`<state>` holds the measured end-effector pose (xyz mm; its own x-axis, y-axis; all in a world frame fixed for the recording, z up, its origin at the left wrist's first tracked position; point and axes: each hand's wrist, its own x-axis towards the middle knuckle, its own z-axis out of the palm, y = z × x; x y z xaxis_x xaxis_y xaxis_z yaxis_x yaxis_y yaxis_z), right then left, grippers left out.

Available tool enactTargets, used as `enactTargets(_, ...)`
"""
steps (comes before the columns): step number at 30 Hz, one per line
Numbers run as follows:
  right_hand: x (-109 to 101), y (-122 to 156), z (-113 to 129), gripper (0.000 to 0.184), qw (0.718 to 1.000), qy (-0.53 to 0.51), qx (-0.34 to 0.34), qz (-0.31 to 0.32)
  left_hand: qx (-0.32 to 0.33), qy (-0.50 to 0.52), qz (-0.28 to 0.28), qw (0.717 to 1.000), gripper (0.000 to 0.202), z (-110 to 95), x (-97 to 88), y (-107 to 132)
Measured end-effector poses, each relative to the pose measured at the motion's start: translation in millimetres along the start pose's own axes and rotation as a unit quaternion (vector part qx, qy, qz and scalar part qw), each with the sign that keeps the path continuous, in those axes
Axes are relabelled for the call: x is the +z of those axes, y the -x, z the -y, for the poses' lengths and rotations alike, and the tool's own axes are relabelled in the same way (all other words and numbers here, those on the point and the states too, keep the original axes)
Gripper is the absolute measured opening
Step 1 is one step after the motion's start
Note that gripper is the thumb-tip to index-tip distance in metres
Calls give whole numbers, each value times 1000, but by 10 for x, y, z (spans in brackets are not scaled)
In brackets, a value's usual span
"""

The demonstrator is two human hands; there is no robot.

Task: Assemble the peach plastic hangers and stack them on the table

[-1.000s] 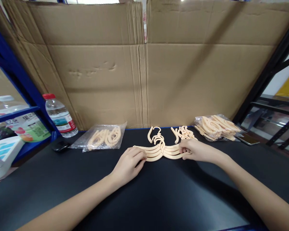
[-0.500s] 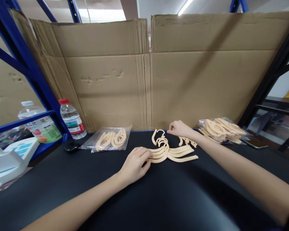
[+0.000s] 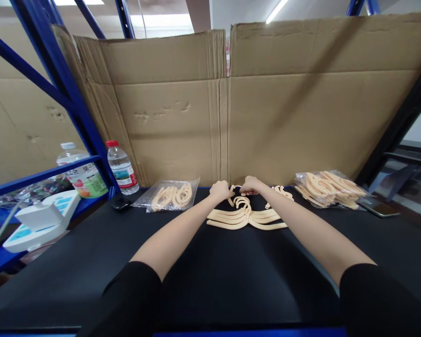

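Note:
Several cream plastic folding hangers [image 3: 231, 223] lie nested in a row on the black table, their arms spread and hooks toward the back. Behind them, my left hand [image 3: 220, 191] is closed on a loose curved hanger arm [image 3: 230, 201], whose lower end shows below the fingers. Close to its right, my right hand [image 3: 252, 185] is closed at a hanger hook [image 3: 237, 187]; the fingertips are partly hidden. Loose hanger pieces [image 3: 283, 193] lie just right of my right forearm.
A clear bag of hanger parts [image 3: 173, 195] lies at left and a fuller bag [image 3: 328, 187] at right, beside a phone [image 3: 381, 207]. A black mouse [image 3: 120, 202], a red-capped bottle [image 3: 122, 171] and a white power strip [image 3: 44, 224] are at left. Cardboard [image 3: 294, 117] walls the back edge.
My left hand has left the nested hangers and moved back and right to the loose hanger arm. My right hand has come down to the hook. The view has shifted slightly.

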<state>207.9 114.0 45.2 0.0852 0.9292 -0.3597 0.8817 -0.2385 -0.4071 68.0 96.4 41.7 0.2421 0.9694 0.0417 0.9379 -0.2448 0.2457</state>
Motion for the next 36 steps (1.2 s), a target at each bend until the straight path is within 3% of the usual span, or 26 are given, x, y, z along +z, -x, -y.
enactTargets(4, -88, 66, -93, 31, 997, -71, -1, -21, -6, 12, 6, 1000, 31, -21, -22, -61)
enactTargets(8, -242, 257, -271, 23, 985, -160, -43, -49, 31, 48, -13, 998, 31, 71, -118, 36)
enactTargets(11, -297, 492, -465, 37, 962, -246, -107, -49, 75, 101, -34, 991, 24, 174, -191, 245)
enactTargets(14, -209, 785, -648, 39, 929, -327, -168, -33, 120, 187, -54, 974, 6, 248, -174, 600)
enactTargets(19, 174, 1202, -805, 45, 866, -450, -211, 44, 163, 343, -72, 922, 11, 262, 112, 1246)
enactTargets(21, 316, 1286, -819, 43, 829, -504, -225, 88, 156, 481, -53, 861, 18, 246, 231, 1392)
enactTargets(23, 412, 1329, -817, 39, 808, -527, -244, 104, 147, 549, -45, 821, 21, 233, 302, 1454)
enactTargets(28, 489, 1369, -792, 27, 816, -498, -283, 76, 131, 580, -54, 802, 21, 233, 308, 1453)
enactTargets(33, 508, 1412, -769, 24, 847, -460, -258, 68, 128, 606, -58, 783, 24, 222, 263, 1485)
enactTargets(36, 519, 1422, -771, 27, 848, -455, -255, 96, 128, 599, -76, 786, 26, 205, 252, 1510)
